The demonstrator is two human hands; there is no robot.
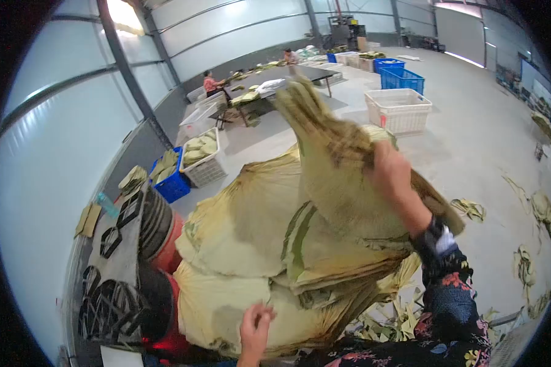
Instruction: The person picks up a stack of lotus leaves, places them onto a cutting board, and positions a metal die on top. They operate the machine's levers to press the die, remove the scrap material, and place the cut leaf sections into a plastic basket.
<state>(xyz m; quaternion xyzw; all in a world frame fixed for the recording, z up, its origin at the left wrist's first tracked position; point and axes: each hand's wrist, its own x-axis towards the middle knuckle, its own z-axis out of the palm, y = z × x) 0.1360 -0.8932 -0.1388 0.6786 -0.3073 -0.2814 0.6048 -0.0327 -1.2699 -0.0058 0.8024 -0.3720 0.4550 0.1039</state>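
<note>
Lifting a folded dried leaf (pixel 337 159) at frame centre, the right hand (pixel 390 174) is closed around its right edge, fingers wrapped on the leaf, which rises up toward upper centre with its frayed tip pointing at the top. Left hand (pixel 255 327) sits at bottom centre, fingertips curled and pressing on the lower edge of the leaf stack (pixel 245 244); whether it pinches a leaf or just rests there, cannot tell. Stack is a big pile of flat yellow-green leaves filling the middle and lower middle of frame, held leaf touching its top. Floral sleeve (pixel 453 306) with dark cuff at lower right. Red bucket (pixel 168 244) just left of the stack, black lattice items (pixel 113 269) on it at lower left. Blue crate (pixel 172 177) and white crate (pixel 207 160) with leaves at centre left. White basket (pixel 398 110) and blue baskets (pixel 401 78) at upper right on the concrete floor (pixel 490 153). Long table (pixel 275 79) at upper centre, two people seated there: one (pixel 212 82) at its left, another (pixel 291 56) further back. Leaf scraps (pixel 471 209) scattered on the floor at right.
</note>
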